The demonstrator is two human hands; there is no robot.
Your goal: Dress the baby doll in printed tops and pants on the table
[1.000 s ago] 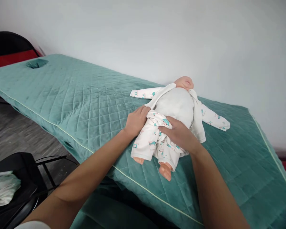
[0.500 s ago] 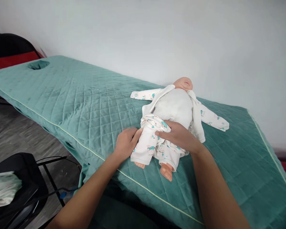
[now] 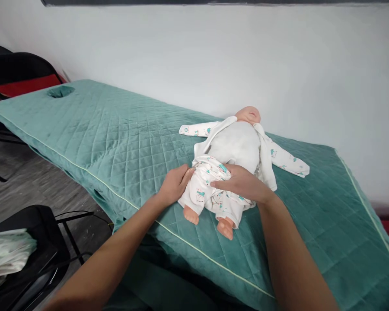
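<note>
A baby doll (image 3: pixel 235 147) lies on its back on a green quilted bed cover, its feet toward me. Its printed white jacket (image 3: pixel 287 160) hangs open over the soft white torso, with the sleeves spread out. Printed white pants (image 3: pixel 199 194) cover the legs, bunched at the waist, and both feet show below the cuffs. My left hand (image 3: pixel 175 185) is closed on the pants at the outer side of the leg on the left. My right hand (image 3: pixel 243 183) grips the bunched waist of the pants, its thumb in front and its fingers partly hidden.
The long bed (image 3: pixel 116 125) stands along a white wall and has a face hole (image 3: pixel 61 91) at its far left end. A black chair (image 3: pixel 48 242) at lower left bears folded pale cloth (image 3: pixel 9 252). More black and red chairs (image 3: pixel 26 77) stand behind.
My left hand has moved slightly up along the pants leg. That cuff is now higher, and more of the foot on the left shows. The view has tilted up a little.
</note>
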